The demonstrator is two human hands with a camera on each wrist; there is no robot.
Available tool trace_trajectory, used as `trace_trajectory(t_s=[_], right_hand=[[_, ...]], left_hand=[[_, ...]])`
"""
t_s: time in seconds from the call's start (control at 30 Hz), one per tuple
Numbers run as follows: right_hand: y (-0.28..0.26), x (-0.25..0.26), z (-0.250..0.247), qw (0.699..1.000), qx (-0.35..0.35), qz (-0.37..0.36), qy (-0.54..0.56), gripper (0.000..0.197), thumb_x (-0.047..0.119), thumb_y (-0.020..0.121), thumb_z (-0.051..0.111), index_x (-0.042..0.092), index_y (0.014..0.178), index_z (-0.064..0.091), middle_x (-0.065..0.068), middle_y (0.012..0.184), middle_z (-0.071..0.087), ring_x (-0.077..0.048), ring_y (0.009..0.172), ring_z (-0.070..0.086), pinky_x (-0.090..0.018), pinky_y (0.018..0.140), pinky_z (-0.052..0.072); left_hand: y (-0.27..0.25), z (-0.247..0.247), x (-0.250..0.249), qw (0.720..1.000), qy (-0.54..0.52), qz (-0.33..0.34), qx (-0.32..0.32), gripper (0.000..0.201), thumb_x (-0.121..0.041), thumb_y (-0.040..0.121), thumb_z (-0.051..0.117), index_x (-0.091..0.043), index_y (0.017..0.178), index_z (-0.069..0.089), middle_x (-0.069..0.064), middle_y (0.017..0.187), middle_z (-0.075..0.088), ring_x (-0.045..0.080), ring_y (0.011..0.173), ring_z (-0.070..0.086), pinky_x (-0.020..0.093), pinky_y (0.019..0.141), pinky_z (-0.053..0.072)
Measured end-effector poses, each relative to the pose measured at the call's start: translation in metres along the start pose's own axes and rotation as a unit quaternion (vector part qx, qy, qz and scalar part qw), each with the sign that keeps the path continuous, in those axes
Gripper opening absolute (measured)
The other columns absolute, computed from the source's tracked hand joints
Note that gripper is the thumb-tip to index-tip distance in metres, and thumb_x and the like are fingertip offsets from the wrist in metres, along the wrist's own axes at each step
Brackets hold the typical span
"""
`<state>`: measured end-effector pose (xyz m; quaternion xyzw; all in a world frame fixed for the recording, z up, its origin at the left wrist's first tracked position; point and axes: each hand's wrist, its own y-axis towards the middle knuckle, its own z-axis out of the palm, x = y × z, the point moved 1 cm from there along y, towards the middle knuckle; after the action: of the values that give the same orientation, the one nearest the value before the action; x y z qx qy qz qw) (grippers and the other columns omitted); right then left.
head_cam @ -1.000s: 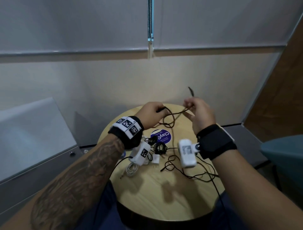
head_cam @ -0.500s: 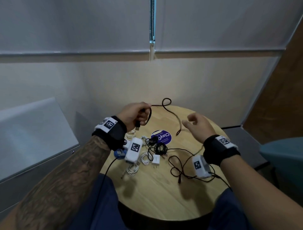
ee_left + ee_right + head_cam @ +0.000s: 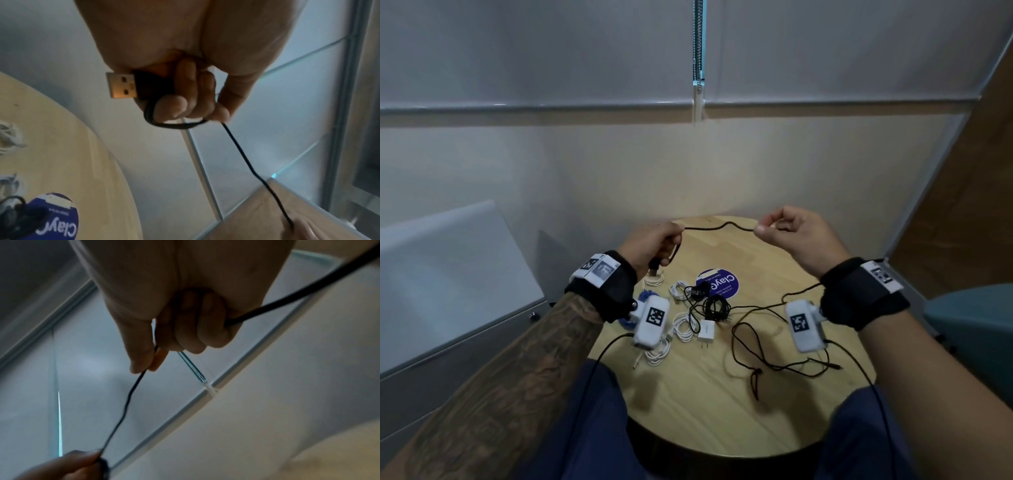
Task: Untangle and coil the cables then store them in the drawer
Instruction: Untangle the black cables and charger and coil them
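A thin black USB cable [image 3: 719, 226] stretches between both hands above the round wooden table [image 3: 722, 404]. My left hand [image 3: 654, 243] grips a small loop of it with the USB plug [image 3: 121, 85] sticking out below the fingers. My right hand [image 3: 787, 233] pinches the cable between thumb and forefinger [image 3: 148, 360], and the cable runs on through its curled fingers. The rest of the cable [image 3: 763, 346] trails loose over the table's right part. Coiled white cables [image 3: 683, 327], a black bundle [image 3: 714, 305] and a white charger [image 3: 705, 332] lie mid-table.
A purple round sticker [image 3: 719, 284] is on the table behind the bundles. A blue cable [image 3: 645, 296] lies under my left wrist. A grey cabinet [image 3: 448, 308] with a knob [image 3: 534, 316] stands left, and a teal chair [image 3: 972, 318] right. A wall is close behind the table.
My right hand, open half a second ago, has taken hold of the cable and moved up and right. The loose loop is now pulled out into a span between both hands.
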<state>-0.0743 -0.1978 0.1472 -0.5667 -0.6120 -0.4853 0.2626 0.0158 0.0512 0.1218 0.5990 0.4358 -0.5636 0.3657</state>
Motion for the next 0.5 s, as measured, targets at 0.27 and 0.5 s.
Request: trace_trajectory(t_s=[0.27, 0.5], right_hand=[[0.013, -0.012, -0.003, 0.981, -0.163, 0.013, -0.109, 0.035, 0.038, 0.096, 0.062, 0.012, 0.073, 0.06, 0.006, 0.058, 0.047, -0.009, 0.054, 0.039, -0.026, 0.055, 0.034], [-0.01, -0.03, 0.055, 0.978, 0.003, 0.074, -0.197, 0.049, 0.055, 0.096, 0.053, 0.014, 0.071, 0.063, 0.003, 0.059, 0.052, -0.017, 0.056, 0.047, -0.025, 0.054, 0.04]], left_hand=[[-0.027, 0.021, 0.004, 0.966, -0.106, -0.093, 0.215, 0.037, -0.022, 0.092, 0.042, -0.014, 0.057, 0.049, -0.005, 0.044, 0.026, 0.011, 0.04, 0.02, 0.023, 0.044, 0.026], [-0.038, 0.023, -0.027, 0.883, -0.407, -0.017, 0.234, 0.019, -0.015, 0.085, 0.037, -0.01, 0.082, 0.055, -0.006, 0.059, 0.038, 0.007, 0.049, 0.033, 0.023, 0.058, 0.044]])
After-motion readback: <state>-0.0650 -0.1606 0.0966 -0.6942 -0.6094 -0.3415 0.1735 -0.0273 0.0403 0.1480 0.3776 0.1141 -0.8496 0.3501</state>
